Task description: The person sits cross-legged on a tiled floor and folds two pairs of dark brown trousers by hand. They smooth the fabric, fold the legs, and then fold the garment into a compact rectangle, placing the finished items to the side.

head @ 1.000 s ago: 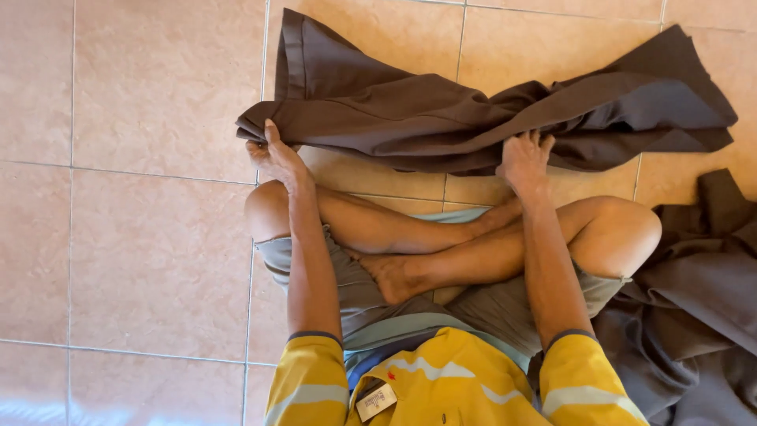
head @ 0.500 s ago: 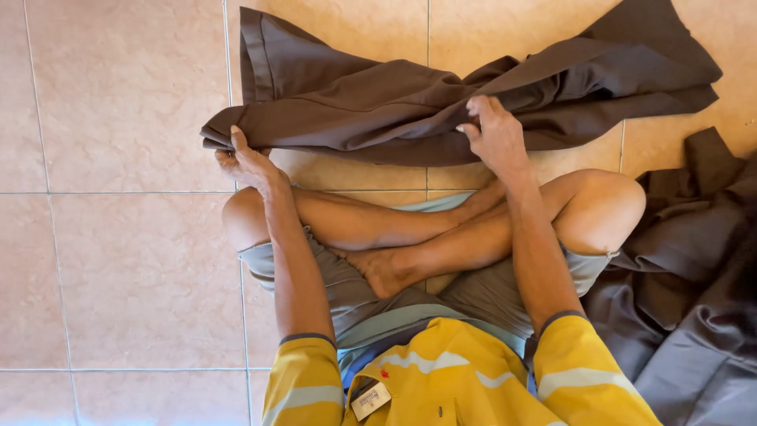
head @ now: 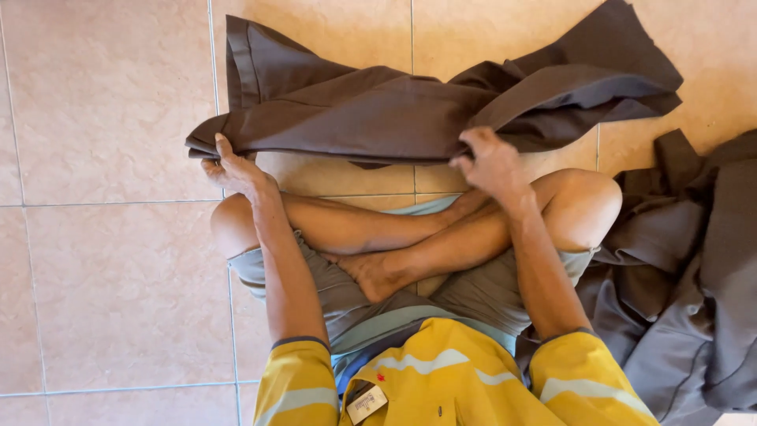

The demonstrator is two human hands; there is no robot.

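The left hand point(head: 236, 170) is gripping the brown cloth's point(head: 378, 110) left edge, arm outstretched; the right hand point(head: 490, 162) is clenching its rumpled, soft middle fold.

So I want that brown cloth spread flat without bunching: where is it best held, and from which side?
Probably by its near edge, from the person's side. The brown cloth lies crosswise on the tile floor, that edge facing the knees. The left hand pinches its left end, the right hand grips mid-edge; holding nearer the right end might spread it more evenly.
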